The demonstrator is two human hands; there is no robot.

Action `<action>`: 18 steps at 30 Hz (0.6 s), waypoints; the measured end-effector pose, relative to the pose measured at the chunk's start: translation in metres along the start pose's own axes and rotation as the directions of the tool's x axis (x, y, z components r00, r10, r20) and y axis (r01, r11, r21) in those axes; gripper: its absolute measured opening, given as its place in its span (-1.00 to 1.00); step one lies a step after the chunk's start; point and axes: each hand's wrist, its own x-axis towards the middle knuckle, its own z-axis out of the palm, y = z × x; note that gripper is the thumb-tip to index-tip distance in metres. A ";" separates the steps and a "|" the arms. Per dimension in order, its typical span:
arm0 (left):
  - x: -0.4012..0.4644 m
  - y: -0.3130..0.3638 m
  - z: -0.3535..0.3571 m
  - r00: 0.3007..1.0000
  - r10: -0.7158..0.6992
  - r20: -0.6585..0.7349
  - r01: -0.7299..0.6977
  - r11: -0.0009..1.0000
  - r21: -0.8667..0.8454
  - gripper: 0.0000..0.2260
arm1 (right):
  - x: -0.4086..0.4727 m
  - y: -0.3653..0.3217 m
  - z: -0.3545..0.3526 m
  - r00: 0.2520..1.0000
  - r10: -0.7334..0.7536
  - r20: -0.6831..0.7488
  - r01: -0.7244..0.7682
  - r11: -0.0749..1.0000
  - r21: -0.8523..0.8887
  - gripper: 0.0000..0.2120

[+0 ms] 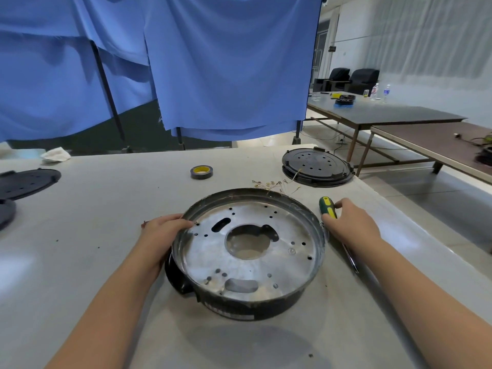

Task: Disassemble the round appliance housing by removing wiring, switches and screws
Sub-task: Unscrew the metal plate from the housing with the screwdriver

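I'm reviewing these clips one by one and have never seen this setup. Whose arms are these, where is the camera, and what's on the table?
There is no robot here. A person wears a wide-angle camera on the head, so you look down along their bare arms. On the pale table sits the round appliance housing, a black shell with a metal plate inside, full of holes. The left hand grips its rim. The right hand closes on a green and yellow screwdriver lying beside the housing. Behind the housing lie loose wires with ring ends, a roll of tape and a black round cover. More black parts sit at the far left.
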 end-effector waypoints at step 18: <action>-0.009 0.008 0.006 0.991 0.112 -0.076 -0.117 0.991 -0.064 -0.70 | -0.023 -0.042 -0.023 0.949 -0.313 0.045 0.252 0.835 0.489 -0.66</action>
